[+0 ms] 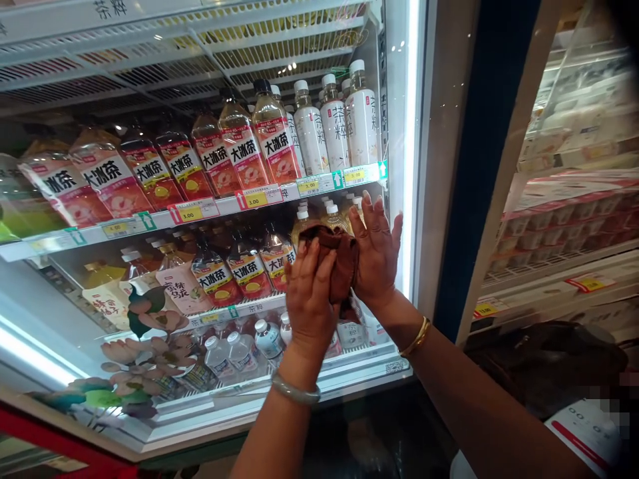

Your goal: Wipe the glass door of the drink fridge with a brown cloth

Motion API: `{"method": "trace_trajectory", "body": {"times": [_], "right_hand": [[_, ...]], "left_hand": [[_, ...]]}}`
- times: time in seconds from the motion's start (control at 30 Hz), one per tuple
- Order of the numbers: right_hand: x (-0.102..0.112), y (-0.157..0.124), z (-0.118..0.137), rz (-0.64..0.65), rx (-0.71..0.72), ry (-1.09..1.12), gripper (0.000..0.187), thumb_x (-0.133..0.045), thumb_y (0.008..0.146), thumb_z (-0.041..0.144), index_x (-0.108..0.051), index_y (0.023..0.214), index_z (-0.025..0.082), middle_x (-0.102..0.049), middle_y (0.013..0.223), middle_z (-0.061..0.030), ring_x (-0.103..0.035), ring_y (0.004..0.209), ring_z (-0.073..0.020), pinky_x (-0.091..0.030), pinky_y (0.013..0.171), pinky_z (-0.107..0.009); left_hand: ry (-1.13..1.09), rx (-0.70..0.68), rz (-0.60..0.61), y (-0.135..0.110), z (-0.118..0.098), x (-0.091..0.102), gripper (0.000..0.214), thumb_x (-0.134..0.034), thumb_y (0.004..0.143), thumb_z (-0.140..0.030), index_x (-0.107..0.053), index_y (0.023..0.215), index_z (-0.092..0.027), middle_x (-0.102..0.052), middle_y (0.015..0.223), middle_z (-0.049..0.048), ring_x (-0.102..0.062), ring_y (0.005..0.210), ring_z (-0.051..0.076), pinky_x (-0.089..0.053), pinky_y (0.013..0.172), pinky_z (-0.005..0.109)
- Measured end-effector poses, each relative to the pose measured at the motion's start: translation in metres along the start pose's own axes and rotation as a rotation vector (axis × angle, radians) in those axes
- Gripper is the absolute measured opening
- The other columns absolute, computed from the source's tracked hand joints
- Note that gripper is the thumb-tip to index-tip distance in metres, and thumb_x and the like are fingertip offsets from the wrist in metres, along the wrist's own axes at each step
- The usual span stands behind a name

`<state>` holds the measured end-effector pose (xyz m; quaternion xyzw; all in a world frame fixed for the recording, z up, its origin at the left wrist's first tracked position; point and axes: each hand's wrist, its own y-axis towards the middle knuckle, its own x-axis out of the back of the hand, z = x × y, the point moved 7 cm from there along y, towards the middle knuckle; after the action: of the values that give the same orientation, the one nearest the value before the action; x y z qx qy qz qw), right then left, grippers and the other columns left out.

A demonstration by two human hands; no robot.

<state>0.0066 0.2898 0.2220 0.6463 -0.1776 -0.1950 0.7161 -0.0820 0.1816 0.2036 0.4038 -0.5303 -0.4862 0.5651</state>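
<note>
- L hand (310,293): fingers extended over brown cloth (344,269), nearer.
- R hand (375,256): spread flat, at cloth's R edge.
- Cloth: frame ctr., btwn. hands, before tea btls. (245,276); long axis upper L to lower R.

Worn items of the person. Left wrist: a thick, smooth, rounded bangle of pale grey-green, polished, stone-like material (295,391). Right wrist, above and to the right of the bangle: a slim, shiny, gold-coloured metal bracelet (422,338), narrower in band than the bangle. Left hand (310,289), above the bangle, and right hand (374,256), above and to its right: both bare, as are the forearms (464,389).
</note>
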Motion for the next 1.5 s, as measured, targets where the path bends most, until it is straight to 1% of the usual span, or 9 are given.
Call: {"method": "trace_trajectory", "body": {"times": [0.2, 0.47, 0.6, 0.73, 1.0, 1.13, 1.27, 1.33, 1.5], "right_hand": [[0.002, 0.000, 0.005, 0.005, 0.018, 0.039, 0.059, -0.033, 0.107, 0.032, -0.023, 0.165, 0.029, -0.036, 0.169, -0.0054, -0.019, 0.162, -0.0221, -0.009, 0.133, -0.060], [0.002, -0.001, 0.000, 0.018, 0.002, 0.073, 0.060, -0.037, 0.106, 0.028, -0.024, 0.164, 0.035, -0.038, 0.168, -0.0025, -0.025, 0.161, -0.0229, -0.008, 0.133, -0.060], [0.003, -0.001, 0.004, 0.044, 0.047, 0.071, 0.058, -0.033, 0.106, 0.028, -0.026, 0.164, 0.034, -0.045, 0.164, -0.0028, -0.029, 0.159, -0.0220, -0.005, 0.133, -0.062], [0.003, -0.002, 0.006, 0.041, 0.062, 0.067, 0.058, -0.032, 0.106, 0.029, -0.027, 0.163, 0.032, -0.045, 0.164, -0.0032, -0.027, 0.160, -0.0221, -0.004, 0.133, -0.062], [0.005, 0.000, 0.003, 0.031, 0.022, 0.094, 0.053, -0.035, 0.108, 0.034, -0.033, 0.161, 0.035, -0.046, 0.163, -0.0016, -0.033, 0.158, -0.0217, -0.004, 0.134, -0.059], [0.005, -0.001, 0.004, 0.026, 0.053, 0.108, 0.056, -0.036, 0.105, 0.027, -0.033, 0.161, 0.034, -0.045, 0.164, -0.0020, -0.030, 0.159, -0.0223, -0.002, 0.133, -0.061], [0.003, -0.002, 0.006, 0.017, 0.067, 0.102, 0.058, -0.035, 0.104, 0.026, -0.033, 0.161, 0.032, -0.045, 0.164, -0.0024, -0.029, 0.159, -0.0227, -0.003, 0.132, -0.061], [0.003, -0.002, 0.006, 0.014, 0.071, 0.097, 0.058, -0.035, 0.104, 0.027, -0.033, 0.162, 0.031, -0.044, 0.165, -0.0026, -0.029, 0.159, -0.0228, -0.002, 0.132, -0.061], [0.004, -0.002, 0.005, 0.009, 0.065, 0.075, 0.055, -0.036, 0.107, 0.030, -0.031, 0.162, 0.034, -0.045, 0.164, -0.0026, -0.030, 0.159, -0.0211, -0.004, 0.133, -0.060]], "left_hand": [[0.119, 0.195, -0.183, 0.030, 0.056, 0.056, 0.062, -0.072, 0.084, -0.012, -0.058, 0.144, -0.015, -0.053, 0.155, 0.0178, -0.045, 0.149, 0.034, -0.033, 0.128, 0.057], [-0.031, -0.032, 0.060, 0.005, 0.001, 0.004, 0.052, -0.059, 0.095, -0.015, -0.058, 0.146, -0.025, -0.058, 0.152, 0.0117, -0.044, 0.151, 0.027, -0.036, 0.127, 0.048], [0.005, 0.019, 0.009, 0.020, 0.025, 0.027, 0.055, -0.063, 0.094, -0.017, -0.056, 0.148, -0.029, -0.056, 0.154, 0.0095, -0.044, 0.150, 0.026, -0.025, 0.132, 0.049], [0.102, 0.124, -0.121, 0.026, 0.048, 0.047, 0.060, -0.070, 0.091, -0.022, -0.055, 0.148, -0.027, -0.053, 0.156, 0.0115, -0.044, 0.150, 0.028, -0.030, 0.130, 0.049], [-0.027, 0.018, 0.069, 0.003, -0.005, -0.001, 0.054, -0.059, 0.094, -0.015, -0.055, 0.148, -0.022, -0.057, 0.150, 0.0138, -0.045, 0.149, 0.028, -0.032, 0.128, 0.049], [0.059, 0.077, 0.004, 0.017, 0.027, 0.030, 0.055, -0.064, 0.092, -0.016, -0.058, 0.145, -0.029, -0.059, 0.147, 0.0105, -0.050, 0.144, 0.027, -0.020, 0.132, 0.051], [0.155, 0.197, -0.147, 0.028, 0.059, 0.062, 0.061, -0.073, 0.085, -0.018, -0.060, 0.144, -0.024, -0.057, 0.147, 0.0141, -0.051, 0.141, 0.030, -0.031, 0.127, 0.051], [0.147, 0.191, -0.140, 0.024, 0.052, 0.056, 0.061, -0.071, 0.085, -0.016, -0.059, 0.145, -0.022, -0.057, 0.148, 0.0148, -0.050, 0.143, 0.031, -0.030, 0.127, 0.051], [0.026, 0.012, 0.047, 0.002, 0.002, 0.009, 0.053, -0.063, 0.092, -0.015, -0.058, 0.144, -0.021, -0.058, 0.149, 0.0138, -0.046, 0.147, 0.028, -0.029, 0.129, 0.049]]}}
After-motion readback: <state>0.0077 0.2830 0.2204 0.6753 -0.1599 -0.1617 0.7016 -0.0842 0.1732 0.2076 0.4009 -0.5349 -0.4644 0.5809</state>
